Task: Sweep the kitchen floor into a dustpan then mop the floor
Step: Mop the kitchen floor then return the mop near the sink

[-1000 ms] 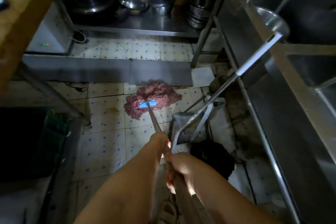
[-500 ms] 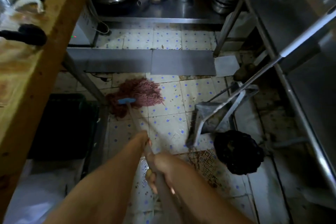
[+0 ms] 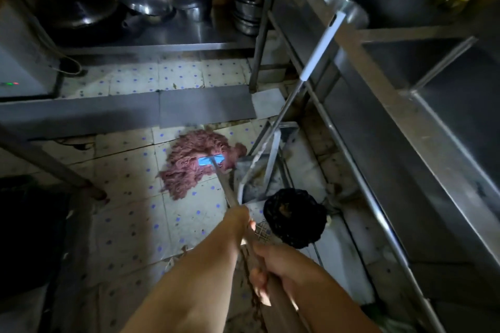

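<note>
Mopping stage, by the look of it — both hands are on the long grey-brown mop handle [image 3: 230, 194]. The left hand [image 3: 239, 220] is the forward grip, wrapped round the shaft; the right hand [image 3: 270, 265] is the rear grip just behind it, fingers curled round the same shaft. Both look firm, though the dim light hides the fingertips.

Well ahead of the forward grip, the pink string mop head [image 3: 194, 162] lies flattened on the pale blue-dotted tile floor [image 3: 127, 224], its bright blue plastic clamp [image 3: 211, 161] on top where the handle joins.

Handling, as I judge it: the strings are soft and floppy, probably heavy if wet, and will drag and trail rather than slide cleanly. The handle is stiff. Two spaced grips suit it — front hand to steer and press, rear hand to drive. A wet shaft could turn slippery.

In the way: right of the mop head, touching or nearly touching it, stands a grey metal dustpan [image 3: 257, 176] with a long upright handle, white at its upper end [image 3: 322, 46], leaning toward the steel desk frame [image 3: 378, 105]. A push rightward would likely knock it. Just right of the forward grip sits a round black bristly thing [image 3: 296, 217] — I cannot tell what. Ahead of the mop, a low grey steel rail [image 3: 130, 111] and a slanting leg [image 3: 54, 167] limit the stroke. Beyond, a steel shelf [image 3: 162, 40] carries dark pots and lidded pans [image 3: 140, 5].
</note>
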`<action>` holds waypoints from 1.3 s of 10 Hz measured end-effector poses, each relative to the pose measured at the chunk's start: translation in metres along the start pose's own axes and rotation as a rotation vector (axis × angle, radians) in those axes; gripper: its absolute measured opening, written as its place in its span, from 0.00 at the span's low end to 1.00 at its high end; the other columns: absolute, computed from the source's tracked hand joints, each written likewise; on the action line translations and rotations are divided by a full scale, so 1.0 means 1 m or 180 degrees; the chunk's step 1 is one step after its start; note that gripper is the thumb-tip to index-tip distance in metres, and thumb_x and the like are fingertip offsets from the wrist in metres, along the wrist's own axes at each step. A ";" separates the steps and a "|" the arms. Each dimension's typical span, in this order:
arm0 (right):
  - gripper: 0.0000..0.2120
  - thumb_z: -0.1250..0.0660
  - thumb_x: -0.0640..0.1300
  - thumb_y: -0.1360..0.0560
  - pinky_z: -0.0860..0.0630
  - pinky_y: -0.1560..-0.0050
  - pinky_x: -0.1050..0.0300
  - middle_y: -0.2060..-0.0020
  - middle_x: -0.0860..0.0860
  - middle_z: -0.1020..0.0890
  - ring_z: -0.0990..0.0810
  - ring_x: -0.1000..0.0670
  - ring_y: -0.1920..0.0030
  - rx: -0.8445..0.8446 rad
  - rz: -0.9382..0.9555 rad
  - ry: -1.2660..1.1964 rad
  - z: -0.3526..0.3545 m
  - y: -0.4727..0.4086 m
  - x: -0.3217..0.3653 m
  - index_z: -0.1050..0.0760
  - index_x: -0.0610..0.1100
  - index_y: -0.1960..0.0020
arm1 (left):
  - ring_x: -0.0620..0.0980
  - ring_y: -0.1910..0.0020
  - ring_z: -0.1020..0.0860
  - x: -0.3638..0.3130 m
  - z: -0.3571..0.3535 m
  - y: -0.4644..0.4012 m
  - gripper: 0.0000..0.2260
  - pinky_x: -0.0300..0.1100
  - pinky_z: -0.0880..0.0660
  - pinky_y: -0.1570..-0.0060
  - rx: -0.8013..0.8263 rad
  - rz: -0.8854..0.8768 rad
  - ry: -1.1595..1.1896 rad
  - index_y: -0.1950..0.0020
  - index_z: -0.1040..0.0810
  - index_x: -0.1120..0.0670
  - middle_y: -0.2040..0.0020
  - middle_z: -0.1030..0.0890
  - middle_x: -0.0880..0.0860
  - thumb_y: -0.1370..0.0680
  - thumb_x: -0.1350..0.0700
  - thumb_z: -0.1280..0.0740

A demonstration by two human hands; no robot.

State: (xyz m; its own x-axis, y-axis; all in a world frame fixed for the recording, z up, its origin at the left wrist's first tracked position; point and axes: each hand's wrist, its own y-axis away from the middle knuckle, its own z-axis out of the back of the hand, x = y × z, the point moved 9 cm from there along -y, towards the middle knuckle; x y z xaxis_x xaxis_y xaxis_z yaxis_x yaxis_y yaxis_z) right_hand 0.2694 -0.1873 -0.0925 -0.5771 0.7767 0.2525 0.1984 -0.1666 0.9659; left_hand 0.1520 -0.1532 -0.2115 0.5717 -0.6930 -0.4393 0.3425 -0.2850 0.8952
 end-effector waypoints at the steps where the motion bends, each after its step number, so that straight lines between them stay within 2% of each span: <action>1: 0.13 0.44 0.43 0.18 0.38 0.82 0.72 0.83 0.46 0.32 0.37 0.53 0.88 0.0006 -0.0003 0.0000 0.010 -0.003 0.004 0.33 0.38 0.60 | 0.40 0.67 0.22 -0.011 -0.012 0.002 0.19 0.32 0.29 0.73 0.0066 -0.0025 0.0245 0.29 0.36 0.65 0.29 0.32 0.63 0.17 0.58 0.48; 2: 0.13 0.46 0.42 0.18 0.38 0.81 0.72 0.80 0.46 0.32 0.37 0.53 0.89 0.0063 -0.0159 0.0285 -0.005 -0.003 0.001 0.33 0.39 0.60 | 0.54 0.49 0.22 -0.006 0.021 0.010 0.18 0.42 0.26 0.50 -0.0347 0.0005 0.0486 0.32 0.32 0.68 0.44 0.24 0.66 0.17 0.56 0.46; 3: 0.13 0.45 0.45 0.18 0.37 0.79 0.68 0.82 0.48 0.33 0.36 0.53 0.86 0.0133 -0.0182 0.0387 -0.022 -0.003 -0.002 0.32 0.40 0.59 | 0.57 0.64 0.24 0.004 0.044 0.017 0.15 0.45 0.26 0.65 -0.0314 0.0090 0.0496 0.45 0.26 0.69 0.67 0.30 0.57 0.18 0.58 0.43; 4: 0.14 0.45 0.49 0.19 0.35 0.80 0.70 0.81 0.48 0.34 0.36 0.54 0.85 0.0356 -0.0190 0.0613 -0.065 0.001 -0.010 0.32 0.42 0.59 | 0.54 0.70 0.28 0.015 0.093 0.028 0.16 0.42 0.30 0.70 -0.0492 0.0077 0.0789 0.40 0.27 0.68 0.69 0.30 0.57 0.19 0.56 0.41; 5: 0.17 0.46 0.53 0.19 0.34 0.81 0.70 0.84 0.48 0.33 0.36 0.53 0.86 0.0575 -0.0131 0.0941 -0.114 -0.003 -0.020 0.31 0.42 0.59 | 0.53 0.74 0.32 0.032 0.147 0.029 0.08 0.42 0.34 0.74 -0.0755 0.0057 0.0820 0.49 0.28 0.64 0.71 0.30 0.58 0.18 0.59 0.41; 6: 0.20 0.48 0.57 0.19 0.33 0.80 0.67 0.85 0.49 0.31 0.33 0.53 0.85 0.0596 0.0034 0.1308 -0.151 -0.011 -0.028 0.30 0.43 0.59 | 0.53 0.80 0.29 0.060 0.194 0.018 0.18 0.38 0.34 0.81 -0.0854 0.0233 0.0904 0.66 0.32 0.63 0.84 0.30 0.55 0.17 0.58 0.44; 7: 0.20 0.47 0.54 0.19 0.33 0.76 0.61 0.84 0.48 0.30 0.32 0.52 0.82 0.0520 0.0106 0.1739 -0.170 -0.024 -0.029 0.31 0.42 0.61 | 0.49 0.87 0.33 0.071 0.217 0.010 0.23 0.40 0.39 0.75 -0.0781 0.0371 0.0848 0.70 0.35 0.61 0.86 0.33 0.54 0.16 0.56 0.50; 8: 0.20 0.46 0.48 0.18 0.34 0.75 0.61 0.82 0.48 0.29 0.31 0.51 0.79 0.0425 0.0120 0.1849 -0.170 -0.036 -0.012 0.31 0.40 0.65 | 0.42 0.91 0.37 0.057 0.223 -0.002 0.18 0.38 0.38 0.75 -0.0809 0.0253 0.0816 0.68 0.38 0.58 0.90 0.37 0.48 0.18 0.59 0.48; 9: 0.22 0.45 0.55 0.20 0.34 0.78 0.68 0.84 0.50 0.28 0.30 0.51 0.82 0.0285 0.0129 0.2025 -0.158 -0.036 0.011 0.28 0.38 0.61 | 0.44 0.89 0.34 0.042 0.211 -0.012 0.17 0.39 0.36 0.76 -0.0713 0.0328 0.0828 0.68 0.36 0.59 0.89 0.35 0.49 0.18 0.60 0.48; 10: 0.22 0.45 0.60 0.21 0.31 0.74 0.65 0.84 0.49 0.28 0.29 0.50 0.81 0.0187 -0.0021 0.1912 -0.155 -0.042 0.021 0.29 0.41 0.58 | 0.51 0.81 0.32 0.026 0.205 -0.020 0.21 0.40 0.37 0.76 -0.0614 0.0384 0.0733 0.71 0.34 0.60 0.88 0.34 0.53 0.18 0.59 0.49; 11: 0.21 0.42 0.60 0.22 0.29 0.64 0.58 0.73 0.46 0.26 0.28 0.49 0.73 0.0118 -0.0028 0.2047 -0.162 -0.054 0.043 0.29 0.43 0.62 | 0.52 0.78 0.30 0.005 0.209 -0.032 0.20 0.40 0.32 0.73 -0.0514 0.0403 0.0537 0.70 0.34 0.61 0.88 0.33 0.53 0.18 0.59 0.48; 12: 0.18 0.41 0.54 0.21 0.27 0.66 0.57 0.72 0.46 0.27 0.28 0.49 0.73 0.0180 0.0079 0.1924 -0.183 -0.067 0.071 0.29 0.42 0.62 | 0.51 0.84 0.30 -0.023 0.231 -0.053 0.24 0.37 0.33 0.81 -0.0601 0.0318 0.0425 0.72 0.33 0.62 0.89 0.34 0.54 0.17 0.57 0.49; 13: 0.19 0.43 0.54 0.21 0.28 0.74 0.63 0.72 0.46 0.26 0.27 0.49 0.78 0.0173 0.0207 0.1984 -0.216 -0.093 0.100 0.28 0.40 0.61 | 0.47 0.89 0.34 -0.058 0.261 -0.082 0.29 0.39 0.34 0.81 -0.0750 0.0119 0.0301 0.79 0.31 0.61 0.90 0.36 0.53 0.17 0.62 0.50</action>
State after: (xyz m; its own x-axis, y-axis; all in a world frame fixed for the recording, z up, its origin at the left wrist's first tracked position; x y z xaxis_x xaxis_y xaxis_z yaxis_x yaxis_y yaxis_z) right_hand 0.0217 -0.2255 -0.1439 -0.9126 0.2631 0.3128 0.2791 -0.1577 0.9472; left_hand -0.1032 -0.2626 -0.2398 0.6507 -0.6319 -0.4212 0.4777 -0.0905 0.8738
